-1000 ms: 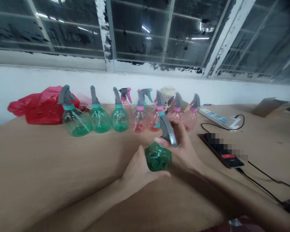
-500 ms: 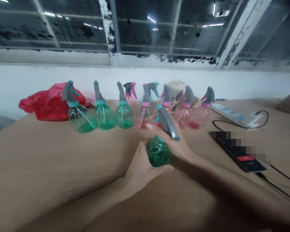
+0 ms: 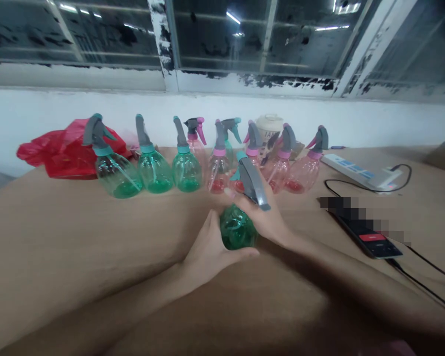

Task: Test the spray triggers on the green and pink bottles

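Note:
A small green spray bottle (image 3: 237, 230) with a grey trigger head (image 3: 252, 184) stands on the brown table (image 3: 77, 247) in front of me. My left hand (image 3: 209, 249) cups its round body from the left and below. My right hand (image 3: 265, 217) wraps around the neck and the trigger head from the right. Behind it stands a row of several like bottles: green ones (image 3: 152, 170) on the left, pink ones (image 3: 296, 173) on the right.
A red plastic bag (image 3: 65, 151) lies at the back left. A paper cup (image 3: 269, 131) stands behind the pink bottles. A white power strip (image 3: 358, 172) and a phone (image 3: 371, 235) with a black cable lie on the right. A white wall and windows run behind.
The bottle and both hands have stayed together, shifting slightly away from me. The view has tilted a little, so the row of bottles sits higher and closer.

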`<action>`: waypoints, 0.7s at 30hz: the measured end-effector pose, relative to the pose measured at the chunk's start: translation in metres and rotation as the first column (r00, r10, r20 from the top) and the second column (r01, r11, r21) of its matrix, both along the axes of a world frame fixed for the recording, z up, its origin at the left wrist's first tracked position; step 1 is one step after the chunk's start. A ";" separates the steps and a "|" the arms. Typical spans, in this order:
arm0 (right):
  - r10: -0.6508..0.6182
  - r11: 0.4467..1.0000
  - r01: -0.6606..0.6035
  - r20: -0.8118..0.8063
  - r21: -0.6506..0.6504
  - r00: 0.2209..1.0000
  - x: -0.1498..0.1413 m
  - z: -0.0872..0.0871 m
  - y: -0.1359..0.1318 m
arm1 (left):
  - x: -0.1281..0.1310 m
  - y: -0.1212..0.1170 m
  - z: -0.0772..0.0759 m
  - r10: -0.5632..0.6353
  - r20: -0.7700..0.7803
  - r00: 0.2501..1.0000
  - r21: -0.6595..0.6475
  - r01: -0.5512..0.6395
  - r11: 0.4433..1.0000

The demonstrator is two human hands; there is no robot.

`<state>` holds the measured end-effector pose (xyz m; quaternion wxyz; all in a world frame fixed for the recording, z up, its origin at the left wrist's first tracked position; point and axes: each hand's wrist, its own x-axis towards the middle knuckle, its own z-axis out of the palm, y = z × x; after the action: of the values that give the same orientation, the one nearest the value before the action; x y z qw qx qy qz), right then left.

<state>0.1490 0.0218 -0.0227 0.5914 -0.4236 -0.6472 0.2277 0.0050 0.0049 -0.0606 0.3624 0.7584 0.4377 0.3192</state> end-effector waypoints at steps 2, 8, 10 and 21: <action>0.024 1.000 -0.024 -0.009 0.005 1.000 0.001 -0.002 0.001 | 0.001 -0.001 0.001 0.000 -0.007 1.000 -0.013 -0.001 1.000; -0.020 1.000 0.020 0.035 0.000 0.999 0.001 0.000 0.000 | 0.001 -0.001 0.003 0.005 -0.020 1.000 -0.003 -0.005 1.000; -0.029 0.999 0.030 0.039 -0.016 0.999 0.002 0.001 -0.001 | 0.001 -0.002 0.003 0.003 -0.017 1.000 0.000 -0.003 1.000; -0.014 0.999 0.012 0.042 0.041 0.999 0.004 0.005 0.000 | 0.002 -0.005 0.005 0.017 -0.105 0.994 0.027 -0.015 1.000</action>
<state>0.1533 0.0215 -0.0174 0.5875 -0.4204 -0.6614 0.2016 0.0071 -0.0005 -0.0556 0.3263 0.7753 0.4581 0.2871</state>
